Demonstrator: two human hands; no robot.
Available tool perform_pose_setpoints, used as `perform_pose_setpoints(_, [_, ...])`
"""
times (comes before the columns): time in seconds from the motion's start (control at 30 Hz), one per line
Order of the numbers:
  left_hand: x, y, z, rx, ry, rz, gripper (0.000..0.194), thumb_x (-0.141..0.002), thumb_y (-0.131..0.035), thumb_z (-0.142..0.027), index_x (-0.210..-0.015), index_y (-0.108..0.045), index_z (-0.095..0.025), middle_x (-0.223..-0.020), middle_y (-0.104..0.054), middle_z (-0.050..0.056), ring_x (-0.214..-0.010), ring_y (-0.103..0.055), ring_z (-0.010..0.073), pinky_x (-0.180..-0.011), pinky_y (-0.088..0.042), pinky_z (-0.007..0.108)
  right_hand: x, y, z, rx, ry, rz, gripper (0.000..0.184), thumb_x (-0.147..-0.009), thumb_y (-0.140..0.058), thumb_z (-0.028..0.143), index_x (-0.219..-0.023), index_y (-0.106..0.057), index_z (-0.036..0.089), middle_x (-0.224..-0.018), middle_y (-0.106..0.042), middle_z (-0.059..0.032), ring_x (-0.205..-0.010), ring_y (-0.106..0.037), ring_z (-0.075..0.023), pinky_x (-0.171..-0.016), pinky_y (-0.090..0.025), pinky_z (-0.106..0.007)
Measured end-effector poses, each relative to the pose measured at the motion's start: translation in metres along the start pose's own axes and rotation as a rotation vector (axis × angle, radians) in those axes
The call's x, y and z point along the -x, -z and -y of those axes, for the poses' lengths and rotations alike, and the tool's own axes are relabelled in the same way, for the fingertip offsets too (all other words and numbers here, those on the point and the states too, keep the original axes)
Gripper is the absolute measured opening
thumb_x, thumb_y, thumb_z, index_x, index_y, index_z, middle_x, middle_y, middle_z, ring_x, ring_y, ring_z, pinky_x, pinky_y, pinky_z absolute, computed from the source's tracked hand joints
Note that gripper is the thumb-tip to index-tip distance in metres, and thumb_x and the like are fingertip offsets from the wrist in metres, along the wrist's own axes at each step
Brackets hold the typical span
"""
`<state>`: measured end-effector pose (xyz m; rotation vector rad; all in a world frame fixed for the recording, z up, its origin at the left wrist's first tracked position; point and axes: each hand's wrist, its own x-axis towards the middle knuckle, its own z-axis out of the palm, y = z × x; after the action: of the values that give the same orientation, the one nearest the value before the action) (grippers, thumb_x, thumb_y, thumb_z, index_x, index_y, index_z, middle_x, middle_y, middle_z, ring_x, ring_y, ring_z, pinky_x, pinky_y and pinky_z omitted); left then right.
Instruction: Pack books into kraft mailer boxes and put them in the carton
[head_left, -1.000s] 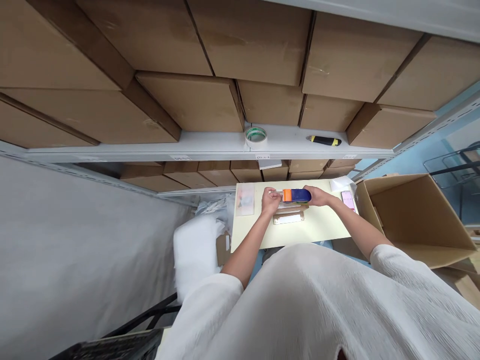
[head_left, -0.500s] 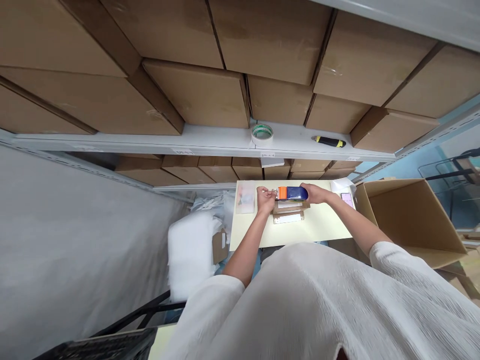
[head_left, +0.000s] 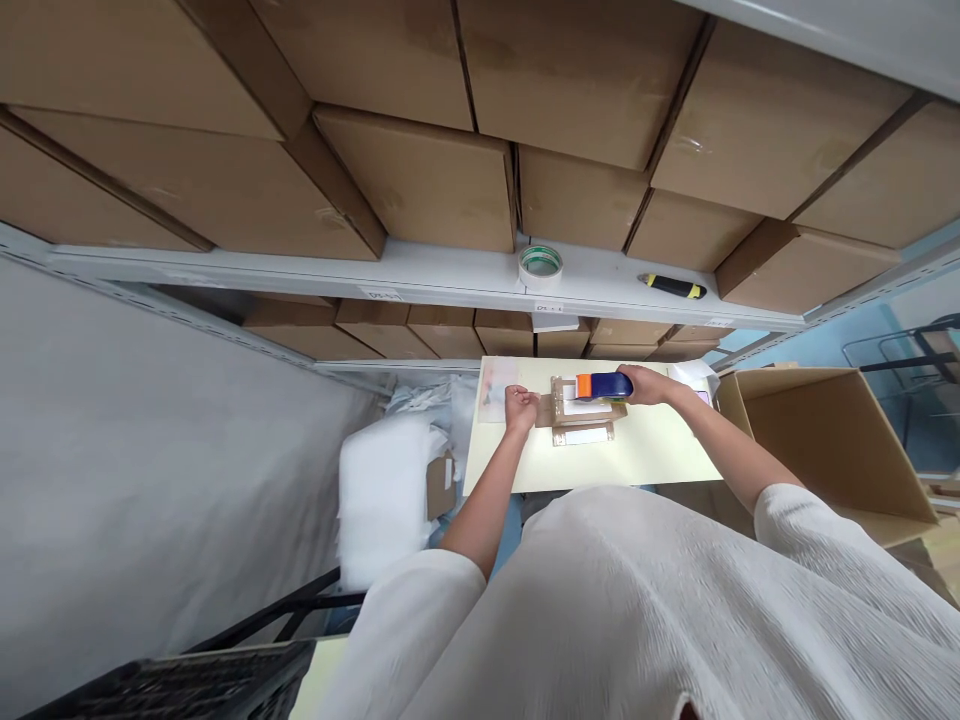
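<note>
My right hand (head_left: 645,384) grips a tape dispenser (head_left: 609,386) with a dark blue body and an orange front. The dispenser is over a small cardboard box (head_left: 592,411) with white labels on it. A second labelled box (head_left: 583,436) lies on the near side of the first. My left hand (head_left: 520,408) is left of the boxes with its fingers curled together, at the end of a flat brown piece (head_left: 544,411) that reaches the box. Whether the fingers pinch this piece is too small to make out.
The cream tabletop (head_left: 660,450) stands below a shelf of cartons (head_left: 420,190). On that shelf lie a tape roll (head_left: 540,264) and a black-yellow cutter (head_left: 673,287). An open carton (head_left: 825,440) stands to the right, white foam packing (head_left: 382,500) to the left.
My left hand has come away from the dispenser's orange front, leaving a gap between them. In the view the dispenser and my right hand are slightly further right; the whole view has shifted too.
</note>
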<state>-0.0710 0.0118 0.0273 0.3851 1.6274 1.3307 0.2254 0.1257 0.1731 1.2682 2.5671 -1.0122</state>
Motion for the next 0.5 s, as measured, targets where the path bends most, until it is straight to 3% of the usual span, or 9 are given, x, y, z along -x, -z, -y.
perform_pose_setpoints(0.27, [-0.011, 0.004, 0.03, -0.066, -0.011, -0.004, 0.036, -0.073, -0.073, -0.012, -0.093, -0.048, -0.027, -0.074, -0.067, -0.007, -0.075, -0.071, 0.0154, -0.078, -0.055, 0.028, -0.01, -0.006, 0.004, 0.061, -0.034, 0.012, 0.044, -0.069, -0.093, 0.033, -0.101, -0.064, 0.026, -0.1, -0.075, -0.0064, -0.088, -0.066, -0.0257, -0.07, -0.044, -0.031])
perform_pose_setpoints(0.5, [-0.016, -0.011, 0.053, -0.15, -0.007, 0.025, 0.029, -0.075, -0.071, -0.014, -0.096, -0.053, -0.026, -0.076, -0.064, -0.007, -0.074, -0.067, 0.0143, -0.078, -0.052, 0.027, -0.01, -0.007, 0.008, 0.108, -0.042, 0.043, 0.044, -0.07, -0.092, 0.026, -0.104, -0.064, 0.026, -0.106, -0.075, -0.0081, -0.092, -0.066, -0.0276, -0.074, -0.044, -0.032])
